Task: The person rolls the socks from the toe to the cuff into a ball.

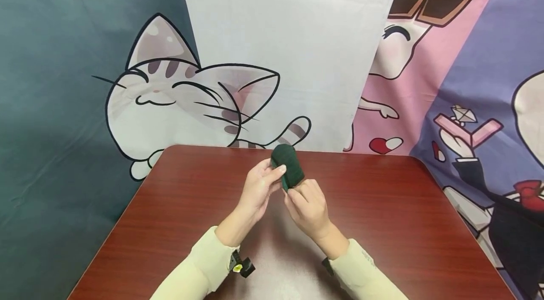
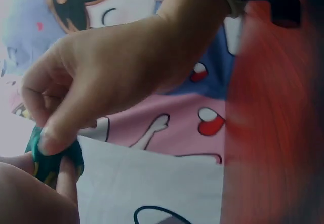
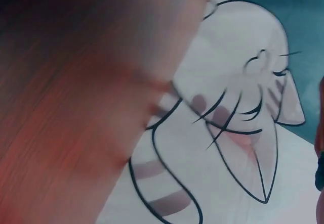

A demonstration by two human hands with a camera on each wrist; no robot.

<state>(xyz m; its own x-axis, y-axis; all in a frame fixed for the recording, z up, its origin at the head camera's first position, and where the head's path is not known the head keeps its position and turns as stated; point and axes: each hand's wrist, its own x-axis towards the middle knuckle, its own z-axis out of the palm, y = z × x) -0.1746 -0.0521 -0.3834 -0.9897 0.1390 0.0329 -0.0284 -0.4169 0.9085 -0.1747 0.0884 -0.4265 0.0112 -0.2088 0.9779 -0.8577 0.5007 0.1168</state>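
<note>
A small, dark green piece of folded fabric (image 1: 287,163) is held up over the far part of the table. My left hand (image 1: 255,190) grips its left side, thumb lying across the front. At its lower end, my right hand (image 1: 309,205) pinches the edge between thumb and curled fingers. In the left wrist view the green fabric (image 2: 74,153) shows some yellow marks, with the right hand (image 2: 106,75) reaching onto it and the left hand (image 2: 35,196) below. Only a sliver of dark green fabric (image 3: 320,172) appears at the right wrist view's right edge.
The reddish-brown wooden table (image 1: 182,210) has rounded far corners. Right behind it hangs a printed backdrop (image 1: 293,45) with a cartoon cat and figures. A small black camera mount (image 1: 242,264) sits on the left wrist, by the pale sleeve (image 1: 199,262).
</note>
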